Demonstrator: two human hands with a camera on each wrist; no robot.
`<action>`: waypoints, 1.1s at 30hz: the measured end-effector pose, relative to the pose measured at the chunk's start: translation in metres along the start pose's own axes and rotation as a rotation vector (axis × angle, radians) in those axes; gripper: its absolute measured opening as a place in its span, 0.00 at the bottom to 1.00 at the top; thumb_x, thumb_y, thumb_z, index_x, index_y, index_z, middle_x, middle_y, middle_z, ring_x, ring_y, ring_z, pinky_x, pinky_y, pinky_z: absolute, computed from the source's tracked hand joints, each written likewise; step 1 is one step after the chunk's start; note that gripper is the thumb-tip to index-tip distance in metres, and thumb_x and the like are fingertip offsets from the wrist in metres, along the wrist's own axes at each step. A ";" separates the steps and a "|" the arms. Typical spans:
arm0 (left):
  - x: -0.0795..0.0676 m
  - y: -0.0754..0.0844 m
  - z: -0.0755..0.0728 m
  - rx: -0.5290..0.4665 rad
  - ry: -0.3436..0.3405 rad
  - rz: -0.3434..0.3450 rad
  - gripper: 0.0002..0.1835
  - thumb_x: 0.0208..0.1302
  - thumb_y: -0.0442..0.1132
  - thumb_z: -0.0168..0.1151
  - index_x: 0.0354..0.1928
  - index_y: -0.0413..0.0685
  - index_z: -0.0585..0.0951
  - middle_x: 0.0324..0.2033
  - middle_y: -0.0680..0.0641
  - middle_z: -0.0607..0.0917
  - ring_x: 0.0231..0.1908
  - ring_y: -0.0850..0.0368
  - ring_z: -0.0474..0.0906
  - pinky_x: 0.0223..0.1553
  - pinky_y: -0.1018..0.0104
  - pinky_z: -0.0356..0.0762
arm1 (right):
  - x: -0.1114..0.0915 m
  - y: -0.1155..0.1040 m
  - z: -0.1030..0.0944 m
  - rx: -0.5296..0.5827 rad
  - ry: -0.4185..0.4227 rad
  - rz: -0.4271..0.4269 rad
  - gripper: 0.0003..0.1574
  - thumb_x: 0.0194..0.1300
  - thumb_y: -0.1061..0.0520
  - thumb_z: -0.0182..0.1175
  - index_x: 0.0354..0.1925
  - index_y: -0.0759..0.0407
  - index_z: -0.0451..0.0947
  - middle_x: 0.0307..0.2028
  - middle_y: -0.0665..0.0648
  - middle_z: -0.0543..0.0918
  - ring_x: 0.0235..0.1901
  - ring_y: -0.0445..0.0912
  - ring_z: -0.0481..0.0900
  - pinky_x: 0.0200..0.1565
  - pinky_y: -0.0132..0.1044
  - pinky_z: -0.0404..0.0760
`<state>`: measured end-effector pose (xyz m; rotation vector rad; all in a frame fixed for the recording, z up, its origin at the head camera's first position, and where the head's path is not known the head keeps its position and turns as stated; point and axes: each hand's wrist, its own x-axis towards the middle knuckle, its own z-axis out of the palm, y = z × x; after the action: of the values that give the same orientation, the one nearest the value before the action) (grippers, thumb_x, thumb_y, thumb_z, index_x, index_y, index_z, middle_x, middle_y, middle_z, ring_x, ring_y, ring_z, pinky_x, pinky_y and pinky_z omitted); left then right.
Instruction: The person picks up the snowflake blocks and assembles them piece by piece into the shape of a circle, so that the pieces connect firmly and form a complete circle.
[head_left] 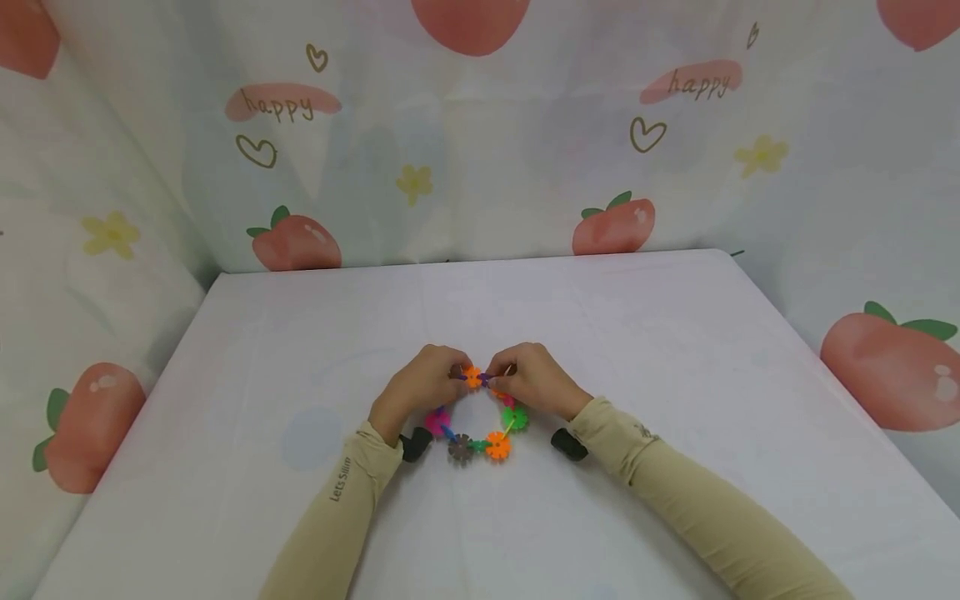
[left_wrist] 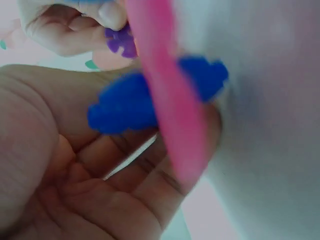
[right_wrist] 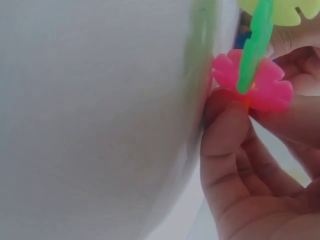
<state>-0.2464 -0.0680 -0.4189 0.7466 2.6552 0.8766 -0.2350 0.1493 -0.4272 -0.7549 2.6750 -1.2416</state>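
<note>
Plastic snowflake discs with notched edges are joined into a ring on the white table. At the ring's far side, my left hand (head_left: 426, 382) pinches it beside an orange disc (head_left: 472, 377). From the other side my right hand (head_left: 542, 379) pinches the ring at a purple disc (left_wrist: 121, 42). A green disc (head_left: 515, 419), another orange disc (head_left: 497, 447) and a greyish-brown disc (head_left: 461, 450) lie along the near side. Blurred pink (left_wrist: 170, 100) and blue discs (left_wrist: 125, 107) cross in front of my left palm. In the right wrist view, a pink disc (right_wrist: 272, 85) sits at my fingertips, slotted with a green one.
The white table (head_left: 225, 375) reaches back to a patterned cloth (head_left: 487, 142) with peaches, hearts and flowers. Side curtains of the same print hang left and right. A black wrist device (head_left: 416, 444) shows at the left wrist, and another black device (head_left: 570, 444) at the right.
</note>
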 end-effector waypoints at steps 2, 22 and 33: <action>0.000 0.002 0.001 0.018 0.005 -0.011 0.13 0.68 0.28 0.69 0.53 0.34 0.87 0.40 0.43 0.89 0.39 0.52 0.81 0.48 0.55 0.82 | 0.000 0.000 0.000 -0.002 0.001 -0.002 0.06 0.66 0.69 0.69 0.35 0.62 0.90 0.31 0.51 0.88 0.28 0.43 0.79 0.32 0.36 0.78; -0.051 -0.016 -0.008 -0.554 0.064 -0.297 0.34 0.83 0.51 0.58 0.82 0.47 0.64 0.69 0.37 0.77 0.61 0.42 0.81 0.62 0.45 0.79 | -0.035 0.001 -0.013 0.306 -0.029 0.298 0.29 0.80 0.51 0.60 0.70 0.66 0.76 0.59 0.63 0.83 0.49 0.53 0.85 0.49 0.44 0.86; -0.107 -0.006 0.006 -1.248 0.155 -0.350 0.34 0.87 0.52 0.47 0.83 0.41 0.56 0.74 0.28 0.67 0.74 0.29 0.64 0.63 0.43 0.77 | -0.071 -0.006 -0.018 0.918 -0.022 0.376 0.36 0.85 0.56 0.52 0.78 0.76 0.57 0.74 0.73 0.67 0.66 0.58 0.77 0.63 0.49 0.80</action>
<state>-0.1569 -0.1269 -0.4196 -0.1046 1.6492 2.1064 -0.1756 0.1920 -0.4188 -0.1163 1.7467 -2.0128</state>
